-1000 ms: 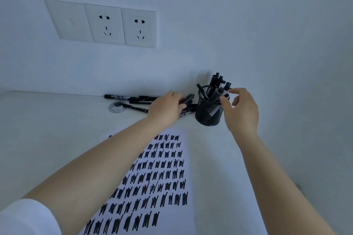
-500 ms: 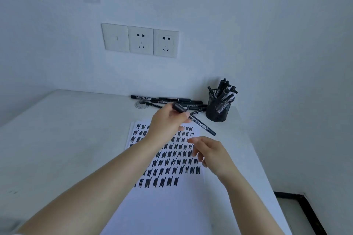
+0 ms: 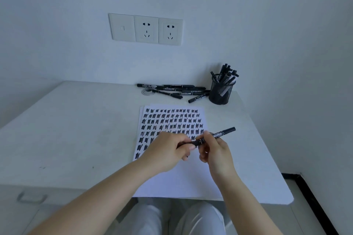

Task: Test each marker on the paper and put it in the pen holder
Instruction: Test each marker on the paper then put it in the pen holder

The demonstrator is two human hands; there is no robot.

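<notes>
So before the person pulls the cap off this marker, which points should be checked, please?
1. Marker held by both hands: ok, left hand on one end, right hand on the body.
2. Marker above the paper: ok.
3. Blank space left on the paper for a test stroke: ok, the lower part is bare.
4. Cap already off: cannot tell, the fingers hide it.
5. Pen holder upright and within sight: ok.
6. Loose markers apart from the paper: ok.
</notes>
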